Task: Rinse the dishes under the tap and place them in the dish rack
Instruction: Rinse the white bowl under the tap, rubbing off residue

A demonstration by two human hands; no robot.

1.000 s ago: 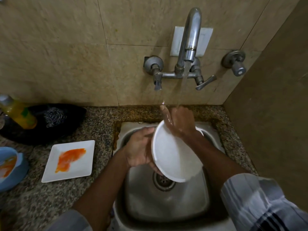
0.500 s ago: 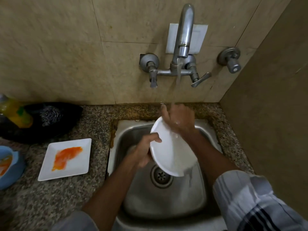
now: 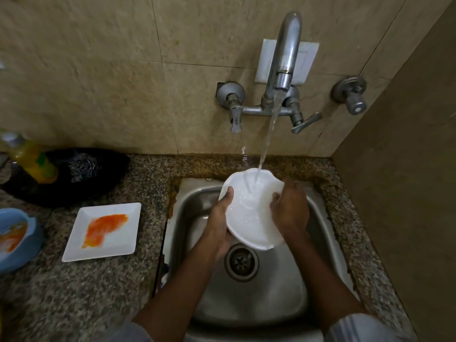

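Observation:
A round white plate (image 3: 249, 213) is held tilted over the steel sink (image 3: 246, 299), its face up toward me. Water from the tap (image 3: 283, 67) falls onto the plate's upper part. My left hand (image 3: 219, 223) grips the plate's left rim, thumb on the face. On the right side of the plate's face rests my right hand (image 3: 291, 208), its fingers curled against the wet surface. A square white plate (image 3: 121, 240) smeared with orange sauce lies on the counter to the left. No dish rack is in view.
A blue bowl (image 3: 17, 240) with orange residue sits at the left edge. Behind it stand a yellow soap bottle (image 3: 32, 159) and a dark dish holding a steel scrubber (image 3: 81, 166). A brown wall (image 3: 407, 169) closes the right side. The granite counter (image 3: 74, 292) surrounds the sink.
The plate has turned from edge-on to face up under the stream. My right hand slid from the plate's top rim down onto its right side. My left hand shifted up the left rim.

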